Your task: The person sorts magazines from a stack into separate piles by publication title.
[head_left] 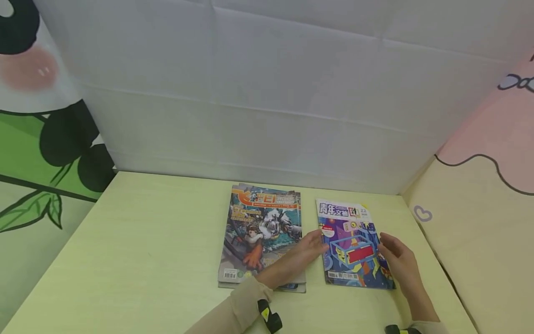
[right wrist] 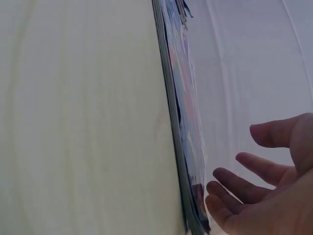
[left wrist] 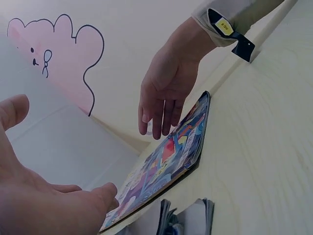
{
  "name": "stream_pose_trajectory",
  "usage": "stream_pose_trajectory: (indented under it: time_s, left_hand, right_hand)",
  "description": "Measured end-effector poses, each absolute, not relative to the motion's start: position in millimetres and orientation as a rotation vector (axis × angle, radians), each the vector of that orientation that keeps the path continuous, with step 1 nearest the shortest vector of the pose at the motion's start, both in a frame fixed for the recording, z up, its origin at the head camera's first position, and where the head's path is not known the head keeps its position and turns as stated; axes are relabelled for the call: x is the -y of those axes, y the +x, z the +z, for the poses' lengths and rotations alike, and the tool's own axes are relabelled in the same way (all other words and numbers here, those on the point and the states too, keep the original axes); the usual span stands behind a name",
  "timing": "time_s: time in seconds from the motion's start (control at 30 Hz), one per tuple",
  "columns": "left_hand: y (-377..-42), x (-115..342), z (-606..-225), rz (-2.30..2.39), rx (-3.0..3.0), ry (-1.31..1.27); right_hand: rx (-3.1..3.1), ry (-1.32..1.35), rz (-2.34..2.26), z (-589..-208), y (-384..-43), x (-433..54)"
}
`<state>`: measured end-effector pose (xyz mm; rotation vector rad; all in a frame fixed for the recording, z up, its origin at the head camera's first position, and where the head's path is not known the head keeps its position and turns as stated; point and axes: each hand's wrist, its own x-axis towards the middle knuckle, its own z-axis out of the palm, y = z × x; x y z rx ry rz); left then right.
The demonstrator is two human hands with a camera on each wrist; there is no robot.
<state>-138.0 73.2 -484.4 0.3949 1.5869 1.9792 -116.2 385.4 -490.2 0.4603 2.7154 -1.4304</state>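
Observation:
A magazine with a purple and blue cover [head_left: 348, 253] lies flat on the table, its edge also showing in the right wrist view. My left hand [head_left: 303, 256] is at its left edge, fingers loosely extended, the forearm crossing over the lower part of a magazine stack [head_left: 260, 232]. That stack has an orange banner on top and its layers sit slightly askew. On the other side, my right hand [head_left: 402, 266] is beside the magazine's right edge with relaxed fingers. The left wrist view shows both hands, the right one [left wrist: 171, 83] hanging over the far side of the cover.
The pale wooden table [head_left: 137, 250] meets a white sheet wall [head_left: 267, 106] at the back. A pink and cream panel [head_left: 479, 232] borders the right side, and a green panel with cartoon drawings [head_left: 25, 144] stands at the left. Dark bands are on both wrists.

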Motion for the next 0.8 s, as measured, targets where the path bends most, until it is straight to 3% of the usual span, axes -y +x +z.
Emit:
stream_pose_trajectory:
  time_s: [0.37,0.8]
  left_hand:
    - [-139.7,-16.6,-472.3,1.990,-1.711,0.555]
    - [-137.2,76.6,-466.9,2.022,-2.027,0.455]
  right_hand:
    - [-2.836,0.370,-1.647,-478.5,-114.4,-348.6]
    - [-2.840,0.114,-1.720,-467.8,-109.4,-299.2]
